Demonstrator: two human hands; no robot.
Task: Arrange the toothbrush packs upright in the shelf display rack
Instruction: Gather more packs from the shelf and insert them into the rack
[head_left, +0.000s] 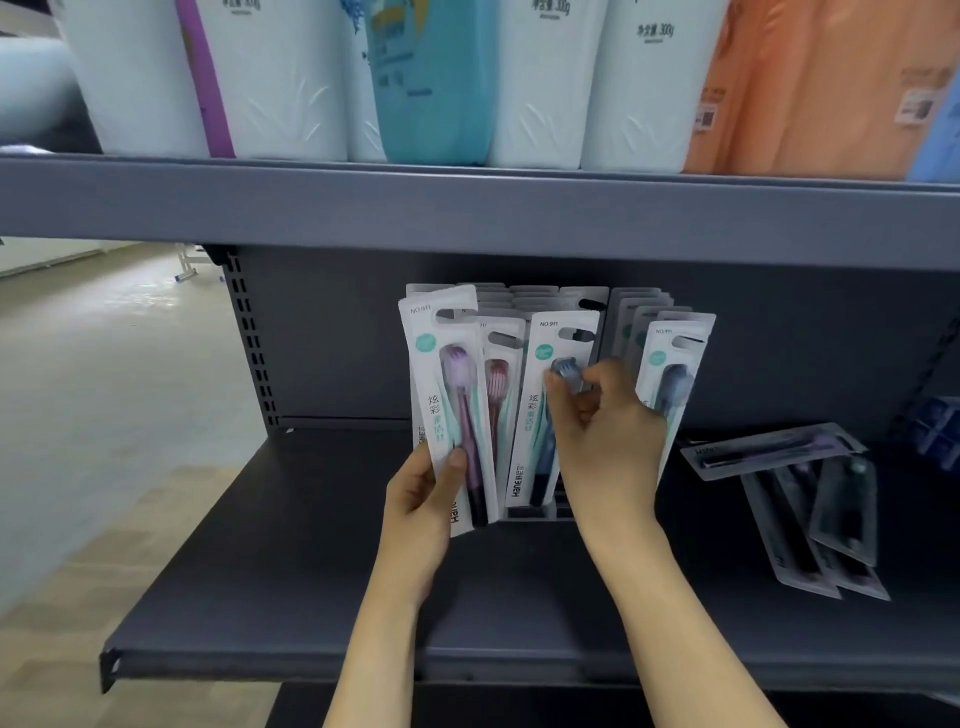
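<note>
The left hand grips the lower part of a purple toothbrush pack, thumb pressed flat across the front of the card and the other fingers curled behind it. The pack stands nearly upright, tipped a little to the left, in front of the left end of the display rack (only a strip of the rack's dark slotted base shows between the two wrists).

The right hand is at the blue toothbrush pack, which stands upright in the rack's middle row. Its fingers are curled tight near the brush head, thumb on the front of the blister; they seem to pinch the pack's right edge, though the back of the hand hides the contact.

Just behind the purple pack stands a red toothbrush pack, and right of the hand a dark grey toothbrush pack, each heading a row of white cards.

On the grey shelf, well right of the rack, several loose packs lie flat, overlapping. White and orange pouches fill the shelf above.
</note>
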